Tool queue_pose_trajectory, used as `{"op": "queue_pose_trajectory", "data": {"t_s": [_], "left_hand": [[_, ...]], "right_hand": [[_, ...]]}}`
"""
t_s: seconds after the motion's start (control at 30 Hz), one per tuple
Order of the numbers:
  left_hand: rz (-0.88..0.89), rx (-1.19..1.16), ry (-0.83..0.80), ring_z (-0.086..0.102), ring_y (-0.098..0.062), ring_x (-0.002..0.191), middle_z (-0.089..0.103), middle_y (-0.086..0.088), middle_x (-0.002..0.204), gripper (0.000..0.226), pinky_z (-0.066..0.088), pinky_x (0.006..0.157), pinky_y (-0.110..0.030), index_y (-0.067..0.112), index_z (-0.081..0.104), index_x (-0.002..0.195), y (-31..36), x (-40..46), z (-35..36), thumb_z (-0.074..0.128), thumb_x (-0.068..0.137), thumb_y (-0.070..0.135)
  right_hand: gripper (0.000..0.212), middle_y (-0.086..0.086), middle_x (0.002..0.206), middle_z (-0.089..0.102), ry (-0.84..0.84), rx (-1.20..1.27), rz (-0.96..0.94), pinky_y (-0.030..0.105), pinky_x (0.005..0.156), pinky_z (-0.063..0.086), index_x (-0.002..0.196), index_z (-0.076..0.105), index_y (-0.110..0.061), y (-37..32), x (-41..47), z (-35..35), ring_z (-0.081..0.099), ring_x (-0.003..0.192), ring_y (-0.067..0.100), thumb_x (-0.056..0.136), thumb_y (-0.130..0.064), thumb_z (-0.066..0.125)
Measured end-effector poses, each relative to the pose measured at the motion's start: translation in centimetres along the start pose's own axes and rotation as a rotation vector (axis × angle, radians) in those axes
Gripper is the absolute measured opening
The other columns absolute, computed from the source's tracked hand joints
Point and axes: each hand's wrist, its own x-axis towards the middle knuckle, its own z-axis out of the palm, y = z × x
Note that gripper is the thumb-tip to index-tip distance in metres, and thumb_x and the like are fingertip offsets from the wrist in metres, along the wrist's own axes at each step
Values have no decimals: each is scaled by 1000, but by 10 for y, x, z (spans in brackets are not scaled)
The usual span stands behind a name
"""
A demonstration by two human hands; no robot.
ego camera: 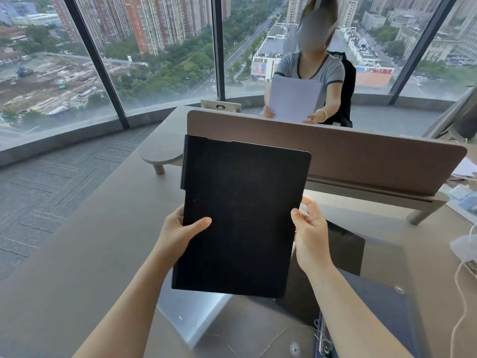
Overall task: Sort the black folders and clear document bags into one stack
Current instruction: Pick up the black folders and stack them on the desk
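A black folder [242, 215] is held up above the desk, its cover facing me. My left hand [180, 231] grips its left edge, thumb across the cover. My right hand [309, 231] holds the right edge with the fingers partly loose. Under it on the desk lie a clear document bag [191, 316], another black folder [346, 251] and a clear bag over a dark blue sheet [382, 306] with a snap button. The held folder hides much of this pile.
A brown partition screen [361, 161] runs across the desk [77, 254]. Behind it a seated person holds white papers [294, 102]. White cables and papers [464, 254] lie at the right edge. A thin string [278, 334] trails across the front bags. Windows stand beyond.
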Motion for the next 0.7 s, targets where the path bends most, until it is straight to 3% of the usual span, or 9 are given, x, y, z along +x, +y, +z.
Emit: {"op": "queue_pose_trajectory", "data": {"t_s": [0.1,0.27,0.37,0.47,0.57,0.7], "left_hand": [[-58,-31,-34,76,-20,89,79,0,97,28,60,68,-25,14,70,109,0,-1,9,72,84,1],[-169,-115,-59,75,-27,91,79,-7,100,26,61,72,-32,9,71,107,-13,-9,36,69,84,-2],[-238,-114,-95,75,-29,93,79,-8,101,25,59,79,-40,12,72,107,-26,-18,58,70,84,1],[-306,-106,-128,75,-29,94,78,-8,102,24,58,85,-46,13,72,109,-40,-28,84,70,86,4],[-352,-85,-150,75,-28,93,78,-8,102,23,58,87,-49,14,70,111,-56,-39,117,69,89,8],[-410,-97,-185,75,-27,93,79,-8,102,21,60,83,-44,15,70,111,-80,-57,166,60,94,6]], "right_hand": [[29,-6,112,73,45,2,46,31,97,53,119,65,-17,4,4,-8,68,108,13,101,-8,45],[19,-7,106,69,188,-186,33,22,89,51,108,64,-21,11,-4,-31,65,98,10,101,-15,48],[21,-4,113,63,256,-343,79,25,89,48,117,61,-23,22,-11,-56,59,99,11,99,-18,52],[29,-8,109,60,280,-341,150,25,84,47,126,55,-23,32,-23,-85,58,95,9,98,-16,53],[27,-7,111,65,298,-367,193,25,85,50,124,58,-19,46,-39,-120,61,102,12,98,-13,52],[29,-9,101,69,391,-337,273,28,84,50,116,64,-21,65,-56,-169,64,97,12,96,-4,50]]}}
